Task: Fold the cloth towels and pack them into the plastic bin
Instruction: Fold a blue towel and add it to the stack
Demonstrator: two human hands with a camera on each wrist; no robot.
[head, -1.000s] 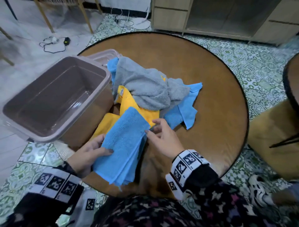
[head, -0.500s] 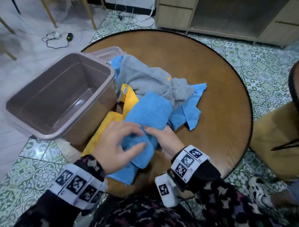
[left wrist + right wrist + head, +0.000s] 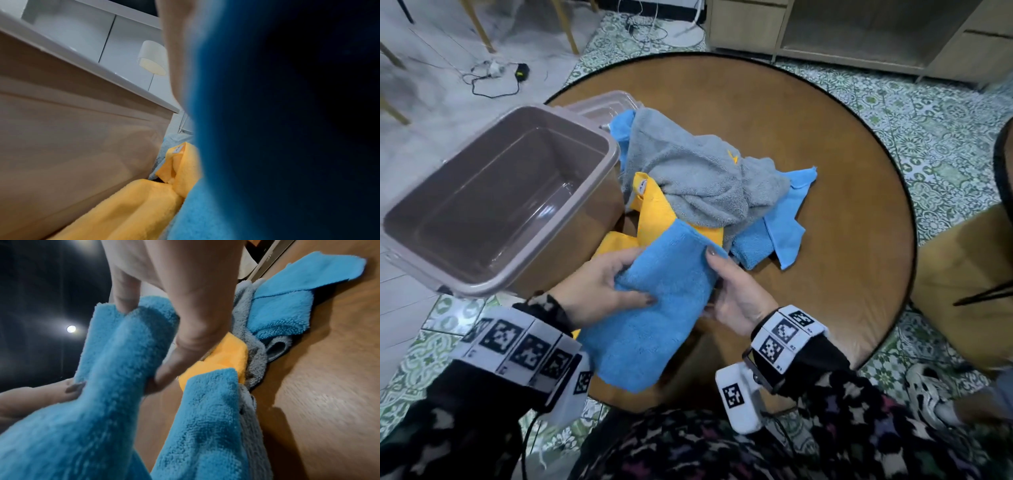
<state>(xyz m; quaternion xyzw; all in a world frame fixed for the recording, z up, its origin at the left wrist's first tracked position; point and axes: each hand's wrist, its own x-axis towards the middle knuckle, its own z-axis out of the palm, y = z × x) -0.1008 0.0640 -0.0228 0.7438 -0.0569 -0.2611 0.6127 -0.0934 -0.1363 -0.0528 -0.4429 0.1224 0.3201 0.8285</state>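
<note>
A folded blue towel [image 3: 654,308] is lifted just above the near edge of the round table [image 3: 825,171]. My left hand [image 3: 613,284] grips its left edge, thumb on top. My right hand [image 3: 729,287] pinches its right edge [image 3: 123,340] between thumb and fingers. The empty brown plastic bin [image 3: 493,205] stands at the left, close to my left hand; its side wall [image 3: 72,138] fills the left wrist view. Behind the held towel lie a yellow towel [image 3: 654,212], a grey towel [image 3: 698,171] and another blue towel [image 3: 784,219] in a loose pile.
The bin's lid [image 3: 606,106] lies behind the bin on the table. Bare table surface stretches to the right and far side. A chair seat [image 3: 969,291] stands at the right, cables [image 3: 496,75] lie on the floor, and a wooden cabinet [image 3: 859,31] stands beyond.
My left hand moved from pressing on top of the blue towel to gripping its left edge. Both hands now hold the folded towel up, closer to me.
</note>
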